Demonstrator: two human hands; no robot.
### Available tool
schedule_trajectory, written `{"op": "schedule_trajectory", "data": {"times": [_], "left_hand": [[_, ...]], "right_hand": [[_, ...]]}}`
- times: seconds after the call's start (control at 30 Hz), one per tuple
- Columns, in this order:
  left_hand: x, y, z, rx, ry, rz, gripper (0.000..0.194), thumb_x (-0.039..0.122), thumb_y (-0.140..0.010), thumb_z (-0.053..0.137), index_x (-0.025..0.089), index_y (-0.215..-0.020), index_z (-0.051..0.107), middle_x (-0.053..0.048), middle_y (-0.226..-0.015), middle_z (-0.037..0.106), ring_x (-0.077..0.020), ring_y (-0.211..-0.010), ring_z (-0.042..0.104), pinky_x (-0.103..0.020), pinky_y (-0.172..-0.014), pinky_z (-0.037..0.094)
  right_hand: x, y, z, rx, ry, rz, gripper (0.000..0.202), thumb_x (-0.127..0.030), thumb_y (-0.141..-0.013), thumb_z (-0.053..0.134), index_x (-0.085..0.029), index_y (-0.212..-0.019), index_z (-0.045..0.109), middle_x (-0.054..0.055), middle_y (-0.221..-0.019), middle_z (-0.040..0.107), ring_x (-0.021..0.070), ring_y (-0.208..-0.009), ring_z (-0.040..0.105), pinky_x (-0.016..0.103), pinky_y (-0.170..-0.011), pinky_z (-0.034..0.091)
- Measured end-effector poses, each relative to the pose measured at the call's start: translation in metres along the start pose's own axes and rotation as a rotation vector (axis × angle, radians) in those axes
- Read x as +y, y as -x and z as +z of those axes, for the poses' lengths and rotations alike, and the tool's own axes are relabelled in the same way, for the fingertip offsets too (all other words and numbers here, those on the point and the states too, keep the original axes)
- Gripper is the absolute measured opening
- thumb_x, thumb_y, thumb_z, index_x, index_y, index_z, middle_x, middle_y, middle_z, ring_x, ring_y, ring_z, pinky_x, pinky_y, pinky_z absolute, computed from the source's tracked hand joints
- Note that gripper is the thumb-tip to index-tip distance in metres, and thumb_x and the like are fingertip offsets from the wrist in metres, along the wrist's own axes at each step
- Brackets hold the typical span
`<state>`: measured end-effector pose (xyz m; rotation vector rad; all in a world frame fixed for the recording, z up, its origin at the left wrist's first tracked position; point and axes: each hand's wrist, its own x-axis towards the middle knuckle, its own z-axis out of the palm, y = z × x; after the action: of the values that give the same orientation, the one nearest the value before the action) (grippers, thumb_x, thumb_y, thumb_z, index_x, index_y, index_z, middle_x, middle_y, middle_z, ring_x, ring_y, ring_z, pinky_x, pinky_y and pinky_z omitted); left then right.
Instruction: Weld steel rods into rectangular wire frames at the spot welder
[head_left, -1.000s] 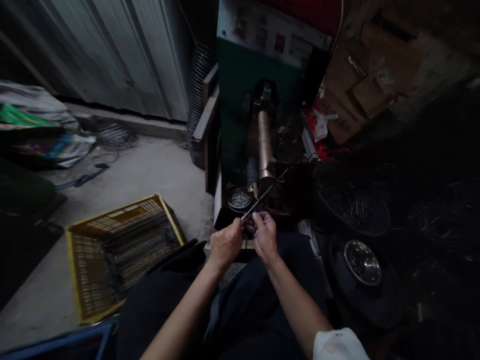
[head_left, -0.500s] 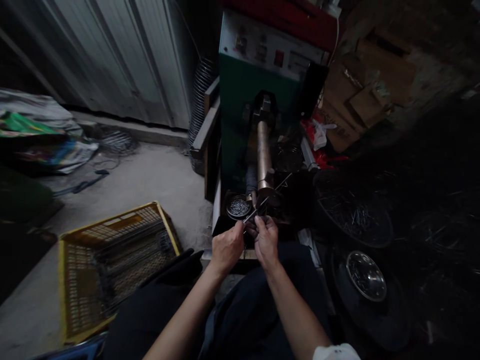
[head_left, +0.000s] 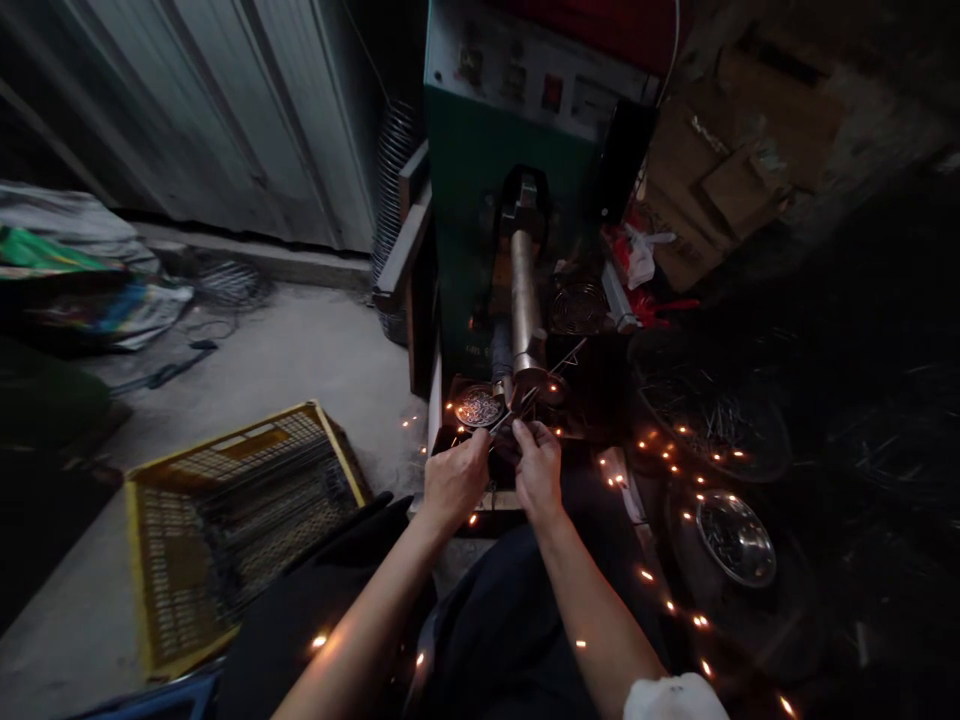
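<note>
L hand [head_left: 454,480] + R hand [head_left: 538,468] pinching wire [head_left: 541,383] | thin, silver, straight, sparks around

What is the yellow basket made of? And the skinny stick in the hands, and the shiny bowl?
The yellow crate looks like moulded plastic: bright even colour, lattice holes. The thin rod pinched by the left hand and right hand looks like bare metal wire: grey glints, sparks around it. The bowl seems polished metal, probably steel: mirror-like shine.

Left floor: yellow mesh crate [head_left: 225,520].
Right floor: shiny metal bowl [head_left: 735,538].
Behind right: cardboard boxes [head_left: 739,170].
Far left: possibly bundled sacks [head_left: 82,280], blurred.
</note>
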<state>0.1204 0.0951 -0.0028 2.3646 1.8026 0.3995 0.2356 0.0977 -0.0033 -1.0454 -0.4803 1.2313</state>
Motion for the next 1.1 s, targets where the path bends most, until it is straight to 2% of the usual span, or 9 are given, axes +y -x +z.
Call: {"op": "schedule_trajectory", "data": {"times": [0.13, 0.27, 0.53, 0.67, 0.77, 0.83, 0.93, 1.0, 1.1], "left_hand": [[0.003, -0.015, -0.003, -0.003, 0.014, 0.045, 0.025, 0.02, -0.099, 0.034, 0.019, -0.099, 0.059, -0.008, -0.083, 0.073, -0.025, -0.075, 0.071, -0.031, -0.051, 0.031], [0.004, -0.026, -0.003, -0.003, 0.019, 0.054, 0.025, 0.019, -0.099, 0.033, 0.019, -0.102, 0.058, -0.008, -0.083, 0.073, -0.0253, -0.076, 0.071, -0.031, -0.052, 0.033], [-0.003, -0.033, -0.002, -0.024, 0.012, 0.093, 0.025, 0.022, -0.1, 0.033, 0.021, -0.103, 0.057, -0.006, -0.081, 0.073, -0.024, -0.074, 0.07, -0.03, -0.053, 0.035], [-0.008, -0.029, -0.004, -0.019, 0.032, 0.143, 0.023, 0.019, -0.098, 0.035, 0.02, -0.102, 0.058, -0.008, -0.082, 0.073, -0.0251, -0.075, 0.07, -0.03, -0.054, 0.037], [-0.02, -0.01, -0.008, -0.022, 0.048, 0.156, 0.023, 0.015, -0.094, 0.039, 0.021, -0.099, 0.061, -0.008, -0.083, 0.073, -0.0242, -0.075, 0.069, -0.03, -0.056, 0.038], [-0.039, 0.012, -0.013, -0.032, 0.055, 0.132, 0.025, 0.013, -0.091, 0.041, 0.022, -0.097, 0.063, -0.007, -0.083, 0.072, -0.023, -0.077, 0.068, -0.029, -0.058, 0.039], [-0.085, 0.06, -0.025, -0.043, 0.051, 0.007, 0.025, 0.014, -0.089, 0.045, 0.025, -0.097, 0.066, -0.004, -0.08, 0.071, -0.0218, -0.079, 0.067, -0.029, -0.064, 0.041], [-0.126, 0.098, -0.036, -0.014, 0.03, -0.156, 0.024, 0.018, -0.088, 0.048, 0.026, -0.102, 0.066, -0.005, -0.084, 0.071, -0.0234, -0.083, 0.066, -0.03, -0.067, 0.042], [-0.191, 0.153, -0.049, 0.116, -0.02, -0.494, 0.028, 0.024, -0.092, 0.043, 0.022, -0.112, 0.063, -0.01, -0.095, 0.072, -0.0278, -0.09, 0.066, -0.032, -0.07, 0.042]], "right_hand": [[-0.005, -0.009, -0.007, 0.061, 0.105, -0.102, 0.024, -0.036, -0.071, 0.076, -0.016, -0.076, 0.062, -0.002, -0.067, 0.067, 0.0116, -0.059, 0.062, 0.022, -0.056, 0.052], [-0.008, -0.015, -0.01, 0.081, 0.101, -0.091, 0.028, -0.038, -0.068, 0.078, -0.017, -0.075, 0.061, -0.003, -0.063, 0.065, 0.0096, -0.056, 0.06, 0.02, -0.053, 0.049], [-0.004, -0.018, -0.012, 0.071, 0.097, -0.061, 0.03, -0.039, -0.069, 0.078, -0.017, -0.077, 0.06, -0.004, -0.062, 0.063, 0.0077, -0.05, 0.054, 0.018, -0.049, 0.045], [0.003, 0.004, -0.025, 0.025, 0.205, -0.068, 0.03, -0.044, -0.074, 0.074, -0.019, -0.081, 0.059, -0.005, -0.062, 0.059, 0.0085, -0.052, 0.053, 0.018, -0.047, 0.043], [0.024, 0.039, -0.047, -0.113, 0.371, 0.035, 0.03, -0.045, -0.074, 0.074, -0.018, -0.079, 0.061, -0.004, -0.064, 0.059, 0.0094, -0.056, 0.052, 0.018, -0.05, 0.043], [0.043, 0.067, -0.066, -0.247, 0.519, 0.134, 0.031, -0.045, -0.071, 0.075, -0.017, -0.074, 0.062, -0.003, -0.064, 0.059, 0.0101, -0.057, 0.053, 0.019, -0.052, 0.042], [0.067, 0.1, -0.094, -0.408, 0.683, 0.274, 0.036, -0.05, -0.07, 0.075, -0.017, -0.069, 0.06, -0.003, -0.059, 0.056, 0.011, -0.053, 0.052, 0.02, -0.051, 0.041], [0.078, 0.112, -0.107, -0.49, 0.728, 0.352, 0.039, -0.054, -0.071, 0.073, -0.017, -0.07, 0.059, -0.003, -0.059, 0.056, 0.0118, -0.051, 0.053, 0.022, -0.051, 0.042], [0.087, 0.117, -0.114, -0.604, 0.794, 0.379, 0.04, -0.056, -0.073, 0.07, -0.017, -0.075, 0.06, -0.001, -0.065, 0.059, 0.0135, -0.057, 0.055, 0.023, -0.054, 0.044]]}}
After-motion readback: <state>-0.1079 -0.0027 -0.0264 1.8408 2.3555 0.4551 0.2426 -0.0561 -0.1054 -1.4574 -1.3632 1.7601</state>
